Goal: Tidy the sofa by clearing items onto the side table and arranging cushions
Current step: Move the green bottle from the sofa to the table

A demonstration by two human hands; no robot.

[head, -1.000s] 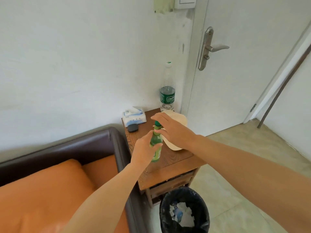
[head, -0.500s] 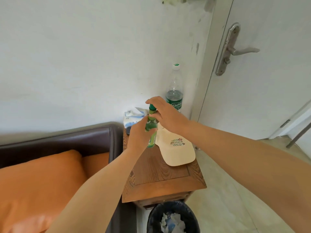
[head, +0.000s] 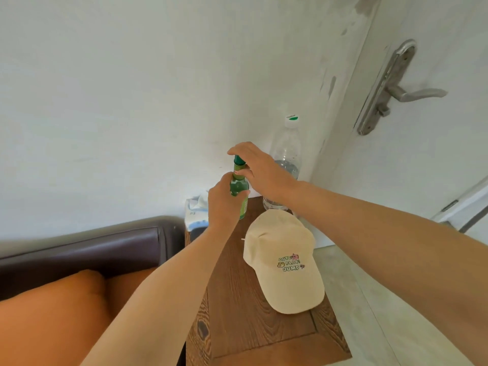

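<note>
Compared with a second ago, both hands carry the green bottle point(head: 239, 192) farther back over the side table point(head: 253, 326), away from the cap point(head: 285, 260) they covered, perhaps nearer the wall, though depth is unclear.

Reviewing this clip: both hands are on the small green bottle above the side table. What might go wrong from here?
1. The left hand grips the green bottle while the right hand holds its cap; if the cap loosens, liquid may spill onto the side table and the cream cap.
2. The tall clear bottle stands right behind the right hand; a backward move might topple it.
3. The tissue pack sits beside the left hand and might get nudged.
</note>
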